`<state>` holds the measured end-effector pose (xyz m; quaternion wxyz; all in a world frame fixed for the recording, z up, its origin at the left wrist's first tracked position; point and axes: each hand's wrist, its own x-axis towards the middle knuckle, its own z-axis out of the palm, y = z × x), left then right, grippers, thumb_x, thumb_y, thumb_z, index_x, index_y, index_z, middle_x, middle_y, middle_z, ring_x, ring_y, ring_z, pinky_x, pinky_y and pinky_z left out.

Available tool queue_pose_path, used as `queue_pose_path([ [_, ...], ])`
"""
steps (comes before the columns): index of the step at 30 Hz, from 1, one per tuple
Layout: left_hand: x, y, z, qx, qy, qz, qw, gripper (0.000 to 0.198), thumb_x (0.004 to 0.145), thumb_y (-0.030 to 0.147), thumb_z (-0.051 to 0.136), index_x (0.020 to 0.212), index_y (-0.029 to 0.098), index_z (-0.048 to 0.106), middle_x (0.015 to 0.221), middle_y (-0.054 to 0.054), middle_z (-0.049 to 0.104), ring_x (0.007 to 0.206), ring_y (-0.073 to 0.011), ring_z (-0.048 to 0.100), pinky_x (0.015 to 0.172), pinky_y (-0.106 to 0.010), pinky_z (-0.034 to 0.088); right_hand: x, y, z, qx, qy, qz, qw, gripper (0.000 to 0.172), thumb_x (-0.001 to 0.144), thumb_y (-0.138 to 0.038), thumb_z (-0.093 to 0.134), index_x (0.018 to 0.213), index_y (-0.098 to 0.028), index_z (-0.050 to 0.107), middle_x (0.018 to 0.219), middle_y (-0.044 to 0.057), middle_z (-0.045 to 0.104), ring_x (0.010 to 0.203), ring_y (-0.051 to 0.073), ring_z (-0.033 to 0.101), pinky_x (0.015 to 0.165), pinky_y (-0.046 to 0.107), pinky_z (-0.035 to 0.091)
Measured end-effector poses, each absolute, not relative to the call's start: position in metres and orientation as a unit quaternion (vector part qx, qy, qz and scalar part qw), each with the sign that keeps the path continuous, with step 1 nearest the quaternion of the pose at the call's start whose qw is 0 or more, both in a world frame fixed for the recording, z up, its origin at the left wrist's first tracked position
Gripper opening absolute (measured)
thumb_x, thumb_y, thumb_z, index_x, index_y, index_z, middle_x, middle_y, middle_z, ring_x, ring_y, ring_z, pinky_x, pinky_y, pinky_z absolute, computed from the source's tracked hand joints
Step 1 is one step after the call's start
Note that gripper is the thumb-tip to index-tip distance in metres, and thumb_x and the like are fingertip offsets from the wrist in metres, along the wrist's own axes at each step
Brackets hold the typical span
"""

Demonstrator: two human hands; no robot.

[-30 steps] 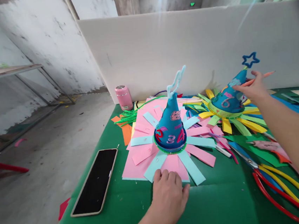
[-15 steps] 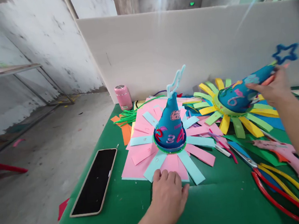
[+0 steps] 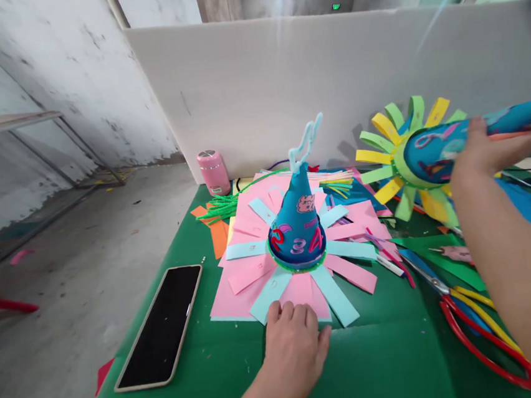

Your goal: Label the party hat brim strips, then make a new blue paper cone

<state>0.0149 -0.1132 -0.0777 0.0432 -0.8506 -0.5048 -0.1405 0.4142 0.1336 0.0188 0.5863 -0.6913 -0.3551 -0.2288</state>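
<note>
1. Work surface: a table with a smooth green cover (image 3: 370, 364) stands before an upright white panel (image 3: 260, 93).
2. Left side: a black-screened phone with a pale edge (image 3: 160, 328) lies flat. A pink cylindrical bottle (image 3: 214, 174) stands at the rear, near a bundle of green fuzzy stems (image 3: 222, 208).
3. Centre: a blue cone hat with pink and pale-blue paper strips (image 3: 295, 230) stands upright over pink paper sheets (image 3: 221, 297). It carries the figures 2, 3 and 4 and a pale-blue fuzzy stem at its tip.
4. Right side: metal scissors with red and yellow handles (image 3: 439, 287) lie open. The right forearm covers part of their handles and part of a pink tool with a metal tip (image 3: 456, 254).
5. Left hand (image 3: 293, 346): palm down at the near strips, fingers bent side by side, thumb apart. Contact with the strips cannot be told.
6. Right hand (image 3: 495, 150): clamped around a blue cone hat with yellow and green paper strips (image 3: 424, 160), right of the standing hat.
7. Held hat: tilted nearly sideways, strip ring leftward, point beyond the right edge of view. Its strips fan outward; curled lilac trim decorates the cone.
</note>
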Motion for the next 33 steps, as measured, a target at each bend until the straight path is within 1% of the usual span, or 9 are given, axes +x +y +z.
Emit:
queue_pose_path([
  [2,0.015,-0.113,-0.078,-0.850,-0.506,-0.137,0.044,0.022,0.082,0.033,0.043,0.075,0.017,0.056,0.069,-0.003,0.056,0.068,-0.0208,0.049,0.068,-0.037,0.032,0.398,0.141,0.002,-0.736,-0.267,-0.174,0.598,0.093,0.064,-0.046,0.063,0.125,-0.015,0.000,0.134,0.026,0.012,0.127,0.030,0.016,0.103,0.046,0.013],
  [4,0.014,-0.114,-0.079,-0.851,-0.506,-0.136,0.043,0.022,0.082,0.033,0.042,0.076,0.017,0.056,0.070,-0.003,0.056,0.069,-0.0207,0.049,0.069,-0.037,0.032,0.387,0.142,-0.016,-0.747,-0.275,-0.139,0.589,0.091,0.056,-0.041,0.070,0.123,-0.014,0.015,0.127,0.024,0.029,0.113,0.032,0.037,0.095,0.045,0.029],
  [8,0.013,-0.114,-0.080,-0.853,-0.501,-0.140,0.044,0.022,0.082,0.033,0.042,0.077,0.017,0.056,0.070,-0.003,0.056,0.068,-0.0206,0.049,0.068,-0.038,0.032,0.386,0.132,-0.035,-0.756,-0.334,-0.087,0.557,0.087,0.048,-0.035,0.075,0.120,-0.016,0.030,0.112,0.016,0.049,0.102,0.030,0.048,0.087,0.042,0.037],
  [16,0.014,-0.112,-0.080,-0.851,-0.501,-0.149,0.056,0.023,0.080,0.032,0.045,0.087,0.015,0.059,0.072,-0.004,0.059,0.069,-0.0212,0.051,0.070,-0.038,0.034,0.403,0.131,-0.009,-0.758,-0.392,-0.054,0.518,0.094,0.052,-0.035,0.074,0.128,-0.016,0.021,0.120,0.018,0.043,0.112,0.028,0.043,0.093,0.039,0.032],
  [21,0.015,-0.112,-0.081,-0.846,-0.507,-0.155,0.061,0.022,0.079,0.033,0.047,0.084,0.015,0.059,0.071,-0.003,0.060,0.068,-0.0210,0.051,0.071,-0.039,0.034,0.404,0.153,0.007,-0.746,-0.438,-0.054,0.499,0.095,0.057,-0.030,0.072,0.130,-0.010,0.013,0.082,0.006,0.059,0.121,0.021,0.032,0.099,0.041,0.022],
  [23,0.015,-0.112,-0.081,-0.845,-0.510,-0.152,0.056,0.021,0.079,0.033,0.047,0.081,0.016,0.059,0.071,-0.002,0.060,0.068,-0.0209,0.052,0.071,-0.039,0.034,0.405,0.160,0.009,-0.742,-0.453,-0.050,0.491,0.094,0.057,-0.027,0.072,0.130,-0.010,0.015,0.080,0.006,0.059,0.112,0.022,0.041,0.096,0.040,0.028],
  [26,0.016,-0.113,-0.081,-0.844,-0.515,-0.144,0.050,0.020,0.079,0.033,0.047,0.079,0.017,0.059,0.071,-0.002,0.060,0.068,-0.0208,0.052,0.070,-0.038,0.034,0.407,0.162,0.011,-0.744,-0.464,-0.053,0.478,0.087,0.055,-0.020,0.071,0.127,-0.013,0.025,0.087,0.008,0.058,0.087,0.022,0.054,0.084,0.038,0.039],
  [29,0.017,-0.114,-0.081,-0.843,-0.515,-0.147,0.056,0.021,0.078,0.034,0.048,0.082,0.016,0.059,0.072,-0.003,0.060,0.069,-0.0210,0.052,0.071,-0.039,0.034,0.409,0.156,0.015,-0.741,-0.478,-0.073,0.465,0.082,0.052,-0.018,0.071,0.124,-0.016,0.032,0.086,0.007,0.057,0.075,0.020,0.054,0.075,0.036,0.043],
  [33,0.016,-0.115,-0.080,-0.844,-0.511,-0.149,0.059,0.021,0.078,0.033,0.048,0.082,0.016,0.059,0.071,-0.003,0.060,0.068,-0.0206,0.052,0.071,-0.039,0.034,0.408,0.149,0.019,-0.730,-0.504,-0.100,0.450,0.078,0.049,-0.020,0.071,0.120,-0.017,0.039,0.089,0.007,0.053,0.073,0.019,0.052,0.070,0.033,0.044],
])
